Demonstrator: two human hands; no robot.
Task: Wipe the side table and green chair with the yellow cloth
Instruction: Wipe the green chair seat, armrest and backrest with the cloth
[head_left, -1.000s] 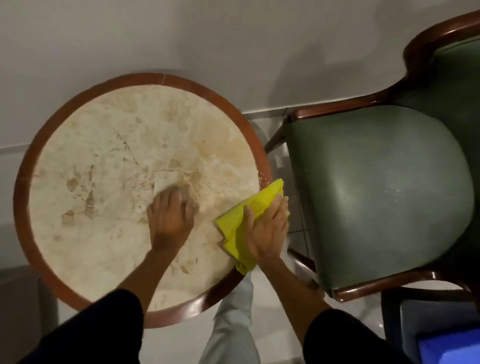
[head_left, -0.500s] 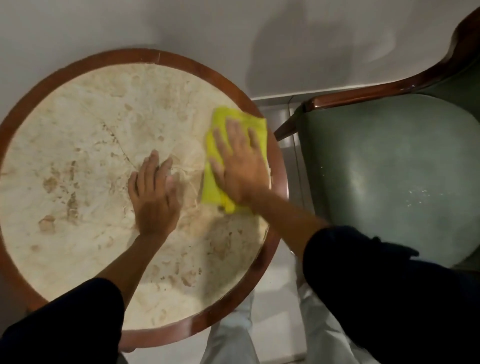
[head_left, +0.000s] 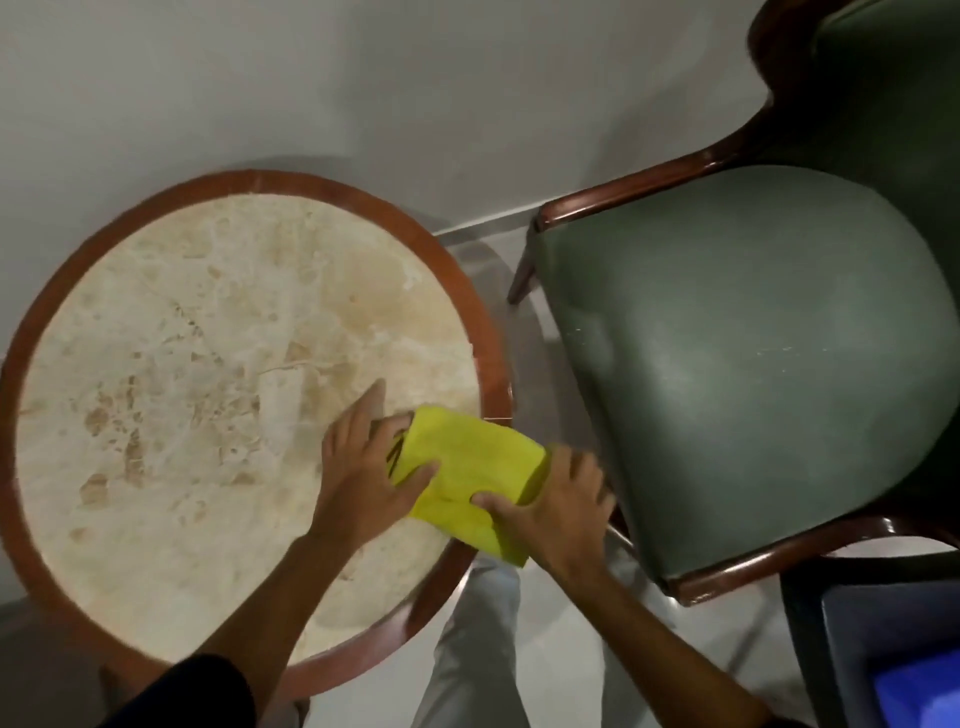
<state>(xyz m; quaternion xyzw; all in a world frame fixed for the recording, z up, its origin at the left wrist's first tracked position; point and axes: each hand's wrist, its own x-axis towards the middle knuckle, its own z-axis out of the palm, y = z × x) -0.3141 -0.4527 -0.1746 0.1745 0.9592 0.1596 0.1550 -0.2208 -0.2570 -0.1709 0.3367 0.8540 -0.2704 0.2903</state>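
While earlier only the right hand (head_left: 558, 512) held it, both hands now grip the yellow cloth (head_left: 475, 475).

Dim, warm indoor light. We see soft shadows on the wall (head_left: 363, 78) above the chair (head_left: 753, 364), and a dull sheen on its seat. Motion blur smears the right hand (head_left: 558, 506) and cloth (head_left: 467, 467). Wide-angle bending at the edges; overall soft, grainy.

Marble-topped, wood-rimmed side table (head_left: 130, 395); soft yellow cloth (head_left: 467, 467); matt leathery green chair (head_left: 753, 364).
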